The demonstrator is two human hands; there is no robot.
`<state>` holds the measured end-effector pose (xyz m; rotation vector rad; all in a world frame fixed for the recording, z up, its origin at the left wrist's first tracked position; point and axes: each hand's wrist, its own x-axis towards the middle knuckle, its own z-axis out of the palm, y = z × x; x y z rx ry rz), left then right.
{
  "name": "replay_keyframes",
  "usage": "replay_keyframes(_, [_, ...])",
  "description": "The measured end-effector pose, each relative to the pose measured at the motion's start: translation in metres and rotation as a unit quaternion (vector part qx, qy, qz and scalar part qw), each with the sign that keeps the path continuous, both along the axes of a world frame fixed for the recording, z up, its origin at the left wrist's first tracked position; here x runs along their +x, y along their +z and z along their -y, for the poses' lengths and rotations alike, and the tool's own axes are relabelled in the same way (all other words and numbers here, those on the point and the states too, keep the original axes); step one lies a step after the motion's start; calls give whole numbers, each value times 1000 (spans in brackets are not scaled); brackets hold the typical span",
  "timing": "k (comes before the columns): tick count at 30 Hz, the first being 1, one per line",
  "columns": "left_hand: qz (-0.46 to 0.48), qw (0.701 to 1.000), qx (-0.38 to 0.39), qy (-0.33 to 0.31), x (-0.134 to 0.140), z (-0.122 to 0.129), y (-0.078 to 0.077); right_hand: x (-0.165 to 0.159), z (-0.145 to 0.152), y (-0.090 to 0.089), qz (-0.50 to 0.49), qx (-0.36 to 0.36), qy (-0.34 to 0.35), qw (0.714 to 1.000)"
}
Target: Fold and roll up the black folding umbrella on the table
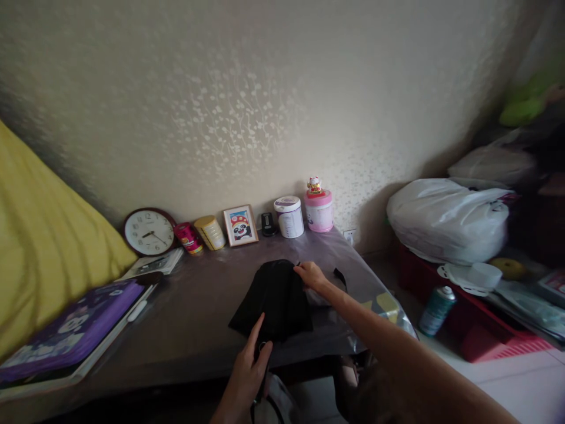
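Note:
A black cloth item (276, 300), folded and wider toward me, lies at the front of the table; I cannot make out its exact kind. My right hand (311, 275) pinches its far right edge. At its near edge is my left hand (249, 365), index finger stretched along the cloth and thumb bent around a narrow dark part with a small ring. A dark cord (269, 406) hangs below the left hand. Beyond the right wrist, a black strap end (339, 277) sticks up from the table, and something greyish lies partly hidden under the forearm.
Along the wall stand a clock (149, 232), a pink can (189, 238), a yellow tin (210, 232), a framed panda picture (241, 225) and two tubs (289, 218). Purple folders (75, 330) lie left. A red crate (489, 341) and spray can (436, 311) stand right of the table.

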<state>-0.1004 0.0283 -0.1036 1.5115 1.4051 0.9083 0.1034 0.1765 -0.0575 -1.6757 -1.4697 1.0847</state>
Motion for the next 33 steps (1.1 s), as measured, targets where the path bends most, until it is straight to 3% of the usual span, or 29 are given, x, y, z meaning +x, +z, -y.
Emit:
replay_keyframes(7, [10,1000,1,-11,2,2,0,-18,0,4,-106,-17,38,993])
replay_keyframes(11, [15,1000,4,-5,1,2,-2,-11,-1,6,-120,-3,30,992])
replay_keyframes(16, [17,1000,-2,-12,1,2,0,14,-2,4,-83,-5,-7,997])
replay_keyframes(24, [24,1000,-6,-16,0,2,-1,46,-10,-17,62,-21,-47,997])
replay_keyframes(33, [-3,1000,0,-8,-2,0,-5,34,-1,-25,60,-104,-9,993])
